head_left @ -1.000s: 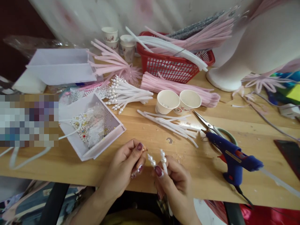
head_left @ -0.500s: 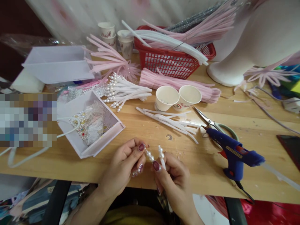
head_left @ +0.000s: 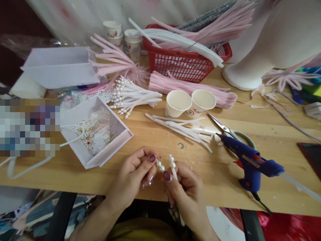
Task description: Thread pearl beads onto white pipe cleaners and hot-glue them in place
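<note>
Close to the table's front edge, my right hand (head_left: 188, 189) is closed around white pipe cleaners whose tips carry pearl beads. One pearl-tipped pipe cleaner (head_left: 172, 163) stands nearly upright between its thumb and fingers. A second row of pearl beads (head_left: 160, 166) slants up to the left from under the right thumb. My left hand (head_left: 135, 172) pinches the upper end of that slanted row with thumb and forefinger. The fingertips hide exactly what is at that end. Beyond the hands lie several loose white pipe cleaners (head_left: 179, 129).
A blue glue gun (head_left: 247, 155) and scissors (head_left: 225, 130) lie right. Two paper cups (head_left: 178, 104) stand behind the loose stems. At left is a white box (head_left: 120, 142) of beads, with finished pearl-tipped stems (head_left: 140, 94) behind it. A red basket (head_left: 180, 67) stands at the back.
My view has shifted very slightly. Both hands keep the same grip on the pearl-tipped pipe cleaners, with hardly any finger movement.
</note>
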A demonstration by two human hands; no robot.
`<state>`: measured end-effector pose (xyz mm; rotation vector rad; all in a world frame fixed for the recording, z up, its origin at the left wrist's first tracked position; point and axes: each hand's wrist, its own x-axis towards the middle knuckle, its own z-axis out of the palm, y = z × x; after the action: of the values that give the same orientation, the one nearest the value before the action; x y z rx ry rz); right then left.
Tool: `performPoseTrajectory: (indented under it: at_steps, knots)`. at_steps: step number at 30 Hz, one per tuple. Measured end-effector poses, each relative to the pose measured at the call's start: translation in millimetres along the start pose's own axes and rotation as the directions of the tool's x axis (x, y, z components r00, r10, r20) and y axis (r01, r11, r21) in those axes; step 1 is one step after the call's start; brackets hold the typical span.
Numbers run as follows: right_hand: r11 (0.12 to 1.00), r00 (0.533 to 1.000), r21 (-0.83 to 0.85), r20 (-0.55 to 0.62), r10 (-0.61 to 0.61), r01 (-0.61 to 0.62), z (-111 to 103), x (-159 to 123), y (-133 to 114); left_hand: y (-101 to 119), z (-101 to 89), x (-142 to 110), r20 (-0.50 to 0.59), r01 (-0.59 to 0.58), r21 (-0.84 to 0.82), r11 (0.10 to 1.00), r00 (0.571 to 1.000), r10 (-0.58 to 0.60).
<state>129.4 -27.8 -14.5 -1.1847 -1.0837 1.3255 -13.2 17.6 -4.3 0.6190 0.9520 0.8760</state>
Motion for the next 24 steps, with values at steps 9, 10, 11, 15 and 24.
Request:
performPoseTrajectory:
  at_steps: [9, 10, 11, 15, 24]
  knots:
    - [0.997, 0.998, 0.059, 0.047, 0.041, -0.043, -1, 3, -6, 0, 4.6, -3, -0.046, -0.039, 0.005, 0.999, 0.998, 0.04]
    - [0.996, 0.997, 0.064, 0.044, 0.055, -0.058, -1, 3, -6, 0, 6.3, -2, -0.052, -0.032, -0.012, 0.999, 0.998, 0.031]
    - [0.995, 0.997, 0.07, 0.043, 0.07, -0.073, -1, 2, -6, 0, 8.0, -2, -0.059, -0.026, -0.026, 0.999, 0.998, 0.024]
    - [0.992, 0.995, 0.077, 0.014, 0.099, -0.1, -1, 2, -4, -5, 12.6, -1, -0.097, -0.086, -0.015, 0.996, 0.992, 0.084]
    - [0.996, 0.994, 0.021, -0.051, 0.093, -0.092, 0, 0, -1, -14, 18.2, -11, -0.241, -0.159, 0.095, 0.983, 0.954, 0.177]
